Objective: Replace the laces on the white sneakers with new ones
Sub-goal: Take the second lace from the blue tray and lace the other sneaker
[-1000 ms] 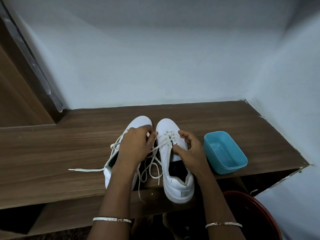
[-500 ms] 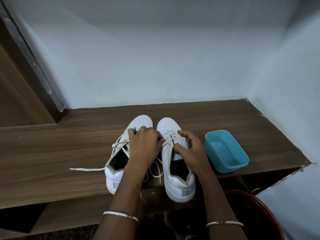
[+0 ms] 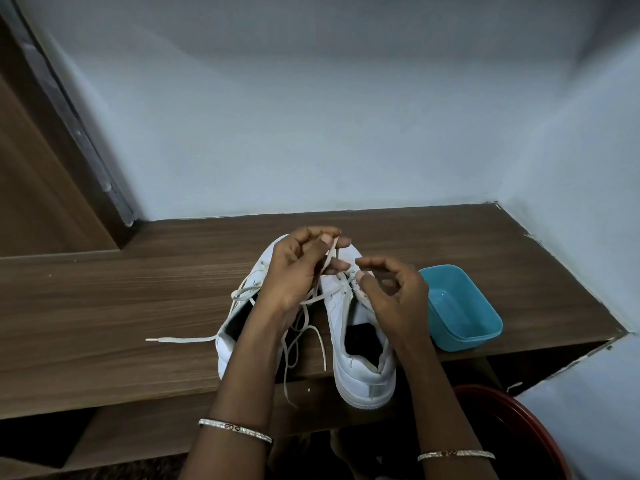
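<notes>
Person unlacing white sneakers on a wooden bench (image 3: 104, 306).

Left hand (image 3: 294, 271) is raised over the toes and pinches a cream lace (image 3: 329, 255) between thumb and forefinger, pulling it up from the right-side sneaker (image 3: 360, 372). Right hand (image 3: 394, 296) sits at that shoe's eyelets with fingers curved; can't tell if it grips anything. The left-side sneaker (image 3: 235, 330) touches it, partly under the left forearm, and its loose lace end (image 3: 180, 339) trails left on the wood. A teal plastic tub (image 3: 485, 332) sits just right of the shoes. Silver bangles (image 3: 235, 429) on both wrists, dark red basin (image 3: 526, 431) below.
</notes>
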A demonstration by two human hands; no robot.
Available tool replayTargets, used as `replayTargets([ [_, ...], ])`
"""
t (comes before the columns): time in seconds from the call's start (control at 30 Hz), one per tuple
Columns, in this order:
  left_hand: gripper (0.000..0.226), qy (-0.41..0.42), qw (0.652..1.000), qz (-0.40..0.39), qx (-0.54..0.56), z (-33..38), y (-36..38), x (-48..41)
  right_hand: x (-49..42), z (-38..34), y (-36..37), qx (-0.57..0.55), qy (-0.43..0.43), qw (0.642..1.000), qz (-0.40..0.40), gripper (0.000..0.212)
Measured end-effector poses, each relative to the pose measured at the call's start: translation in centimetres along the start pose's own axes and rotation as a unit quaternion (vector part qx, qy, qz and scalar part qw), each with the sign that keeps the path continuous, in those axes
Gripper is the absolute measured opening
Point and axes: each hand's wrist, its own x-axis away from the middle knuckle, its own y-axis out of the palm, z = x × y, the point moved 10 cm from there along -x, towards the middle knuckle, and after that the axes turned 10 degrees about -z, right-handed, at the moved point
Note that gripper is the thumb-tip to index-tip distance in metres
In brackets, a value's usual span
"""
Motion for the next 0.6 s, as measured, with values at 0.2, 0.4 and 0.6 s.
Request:
replayTargets([
  [0.2,0.036,-0.025,0.992,-0.081,0.093,-0.4,1.9,-0.1,0.0,-3.6,2.9,0.016,-0.052,0.995,-0.080,0.015],
  [0.4,0.042,0.001,0.990,-0.059,-0.125,-0.7,0.9,-0.6,-0.1,-1.7,4.6,-0.034,0.003,0.983,-0.179,0.011],
  [0.6,0.013,0.034,0.924,0.085,-0.372,-0.8,-1.9,-0.8,0.4,0.6,2.5,-0.254,0.085,0.954,-0.138,0.024],
])
